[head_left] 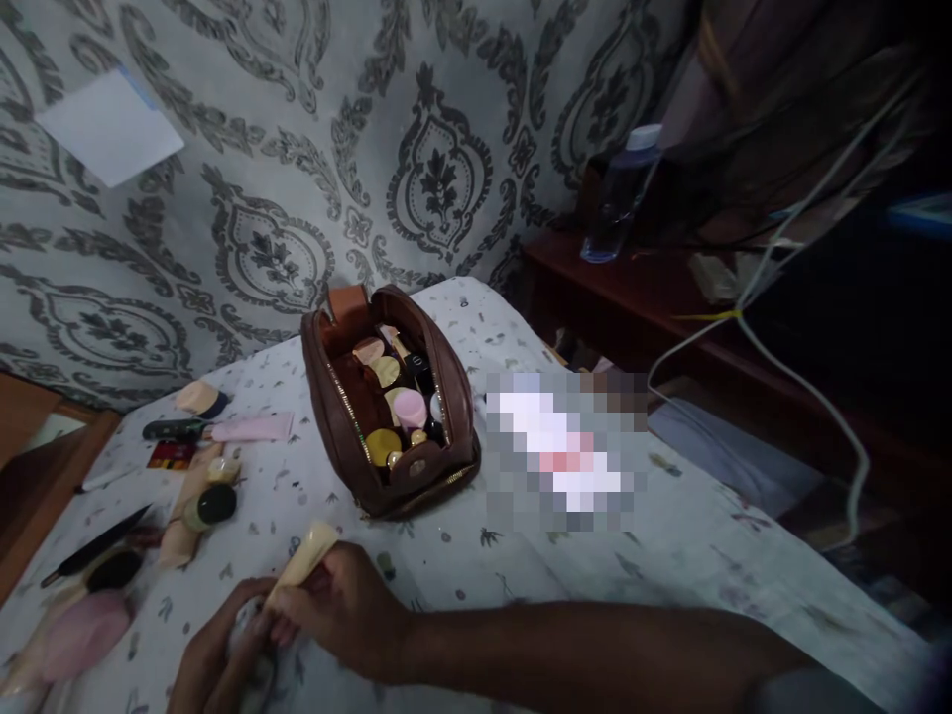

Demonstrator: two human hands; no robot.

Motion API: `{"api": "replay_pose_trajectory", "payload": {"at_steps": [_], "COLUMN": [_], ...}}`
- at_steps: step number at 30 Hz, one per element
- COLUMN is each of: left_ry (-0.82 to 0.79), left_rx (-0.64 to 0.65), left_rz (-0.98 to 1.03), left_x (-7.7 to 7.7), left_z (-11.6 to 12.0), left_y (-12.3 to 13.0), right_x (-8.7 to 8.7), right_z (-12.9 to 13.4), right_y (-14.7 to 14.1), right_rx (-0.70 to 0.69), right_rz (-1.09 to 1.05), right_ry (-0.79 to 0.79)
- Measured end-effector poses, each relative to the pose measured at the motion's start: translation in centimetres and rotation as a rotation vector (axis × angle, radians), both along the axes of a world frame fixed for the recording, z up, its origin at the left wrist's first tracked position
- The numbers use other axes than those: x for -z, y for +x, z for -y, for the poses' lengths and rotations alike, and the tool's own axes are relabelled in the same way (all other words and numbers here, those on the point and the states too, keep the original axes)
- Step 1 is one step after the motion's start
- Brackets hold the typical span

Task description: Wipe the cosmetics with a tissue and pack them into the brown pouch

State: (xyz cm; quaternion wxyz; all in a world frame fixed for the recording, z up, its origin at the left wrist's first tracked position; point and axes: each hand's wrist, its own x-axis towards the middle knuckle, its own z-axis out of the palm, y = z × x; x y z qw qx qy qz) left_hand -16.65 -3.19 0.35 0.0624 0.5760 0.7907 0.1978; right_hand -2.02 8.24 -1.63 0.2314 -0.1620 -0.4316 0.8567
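Note:
My right hand [353, 610] grips a cream-coloured tube [308, 555], its flat end pointing up and away from me. Close against it, my left hand [219, 645] is curled at the tube's lower end, around a pale, whitish item [247, 623] that is blurred and partly covered by the fingers. Beyond both hands stands a brown leather toiletry bag [334, 416], unzipped. Inside it are several cosmetics, among them a pink-capped container [411, 409], a yellow round lid [383, 446] and a black item [420, 372].
Left on the patterned sheet [446, 565] lie a pink tube [253, 427], a dark green tube [175, 429], a black-lidded jar [215, 506] and a pink rounded item [85, 635]. A blurred-out bright patch [554, 446] is right of the bag. A clear bottle [621, 198] and white cable [807, 372] are further right.

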Motion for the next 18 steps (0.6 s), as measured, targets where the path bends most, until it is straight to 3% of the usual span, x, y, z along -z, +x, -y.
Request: {"api": "replay_pose_trajectory", "payload": {"at_steps": [3,5,9,12,15,18], "left_ry": [-0.025,-0.025,-0.072,-0.098,-0.124,-0.219], "left_rx": [-0.075,-0.141,-0.157,-0.145,-0.159,-0.172], "left_rz": [0.107,0.057,-0.208,-0.478,-0.638,-0.701], "left_x": [-0.6,-0.7,-0.8,-2.0,-4.4,-6.5], "left_z": [-0.3,-0.3,-0.2,-1.1,-3.9,-8.6], "left_y": [-1.3,-2.6,-4.3,-4.5,-4.9,-6.8], "right_x": [0.7,1.0,1.0,0.8,0.6,0.4], "right_z": [0.1,0.1,0.1,0.1,0.0,-0.1], "right_y": [-0.5,-0.5,-0.2,0.0,0.1,0.1], "right_rx": [0.005,0.024,0.006,-0.024,-0.047,-0.058], "right_rz": [0.019,0.034,0.039,0.048,0.060,0.062], "right_ry": [-0.018,0.004,0.092,0.134,0.175,0.197]}}
